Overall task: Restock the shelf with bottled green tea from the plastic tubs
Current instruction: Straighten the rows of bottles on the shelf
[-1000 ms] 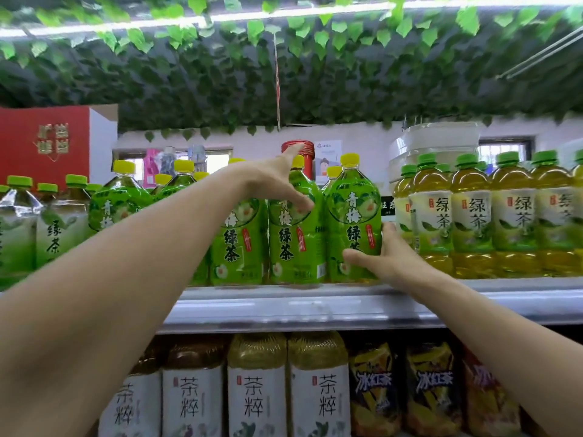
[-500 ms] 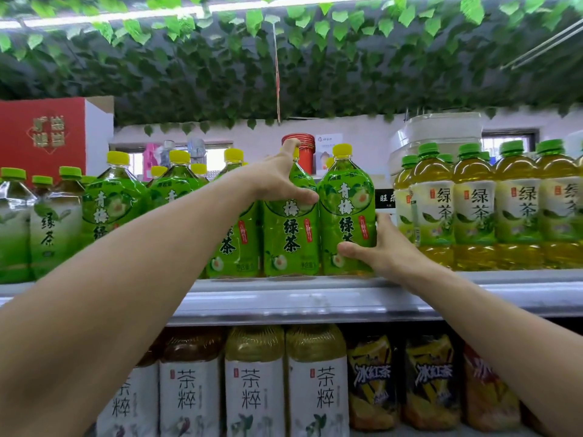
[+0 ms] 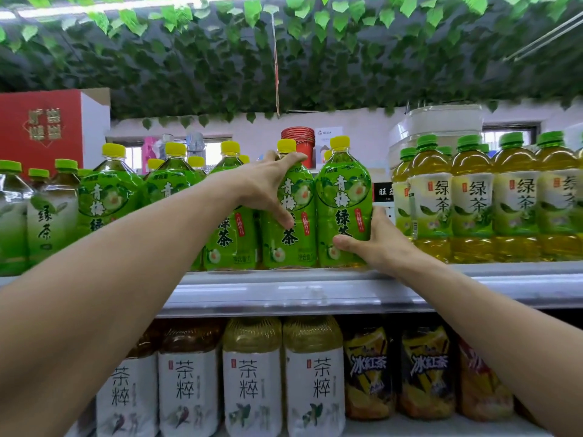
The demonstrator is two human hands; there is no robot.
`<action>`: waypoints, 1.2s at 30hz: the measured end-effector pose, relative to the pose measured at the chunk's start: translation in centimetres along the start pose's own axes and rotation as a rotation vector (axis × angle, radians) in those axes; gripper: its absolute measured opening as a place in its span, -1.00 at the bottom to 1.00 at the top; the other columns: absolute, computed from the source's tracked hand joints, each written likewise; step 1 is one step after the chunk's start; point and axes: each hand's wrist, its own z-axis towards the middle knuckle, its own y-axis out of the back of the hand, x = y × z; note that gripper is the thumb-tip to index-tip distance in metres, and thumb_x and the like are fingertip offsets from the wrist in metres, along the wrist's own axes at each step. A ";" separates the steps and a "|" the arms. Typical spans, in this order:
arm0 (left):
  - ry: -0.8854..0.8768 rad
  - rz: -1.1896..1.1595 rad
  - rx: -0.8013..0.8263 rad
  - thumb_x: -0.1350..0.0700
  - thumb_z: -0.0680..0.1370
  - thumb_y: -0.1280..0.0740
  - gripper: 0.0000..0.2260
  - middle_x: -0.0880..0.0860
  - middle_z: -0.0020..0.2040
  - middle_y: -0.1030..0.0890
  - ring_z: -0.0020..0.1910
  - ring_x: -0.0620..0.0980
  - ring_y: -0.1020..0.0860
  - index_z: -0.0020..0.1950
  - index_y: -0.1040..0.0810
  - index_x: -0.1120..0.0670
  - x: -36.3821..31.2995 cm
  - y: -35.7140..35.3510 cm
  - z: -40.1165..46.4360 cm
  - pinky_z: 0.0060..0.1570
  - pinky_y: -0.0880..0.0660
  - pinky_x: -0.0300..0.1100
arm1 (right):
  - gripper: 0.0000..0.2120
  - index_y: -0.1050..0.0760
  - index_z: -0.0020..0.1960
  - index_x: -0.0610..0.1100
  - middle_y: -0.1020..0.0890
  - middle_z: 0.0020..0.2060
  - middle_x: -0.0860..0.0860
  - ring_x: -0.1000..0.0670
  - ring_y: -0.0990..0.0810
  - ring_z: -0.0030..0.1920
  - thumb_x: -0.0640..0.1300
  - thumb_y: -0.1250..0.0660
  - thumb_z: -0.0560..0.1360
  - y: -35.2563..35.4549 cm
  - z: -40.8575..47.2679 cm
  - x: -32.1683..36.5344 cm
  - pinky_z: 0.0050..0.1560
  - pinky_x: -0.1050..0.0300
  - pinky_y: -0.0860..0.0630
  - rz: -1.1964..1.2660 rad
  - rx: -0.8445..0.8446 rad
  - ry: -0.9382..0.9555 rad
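Green-labelled plastic tea bottle with yellow cap [image 3: 344, 203] upright at front edge of grey metal shelf [image 3: 284, 291], touching matching bottle [image 3: 291, 216] on its left. Right hand [image 3: 375, 241] low on first bottle's right side, thumb across label, grip wrapped round it. Left hand [image 3: 268, 187] over second bottle's shoulder, fingers behind neck, thumb down label, grip holding it. Pale-labelled green-capped tea bottles [image 3: 473, 200] just right. White-labelled bottles [image 3: 252, 376] on lower shelf.
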 end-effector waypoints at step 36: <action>0.021 0.316 -0.284 -0.31 0.29 -0.53 0.11 0.16 0.62 -0.03 0.61 0.26 0.02 0.64 0.03 -0.04 14.5 -0.3 -9.7 0.56 0.10 0.09 | 0.13 0.16 0.61 0.02 -0.08 0.55 -0.24 -0.19 0.05 0.58 0.42 -0.39 0.31 -12.9 0.3 11.5 0.47 -0.16 0.41 -1.179 -0.230 0.494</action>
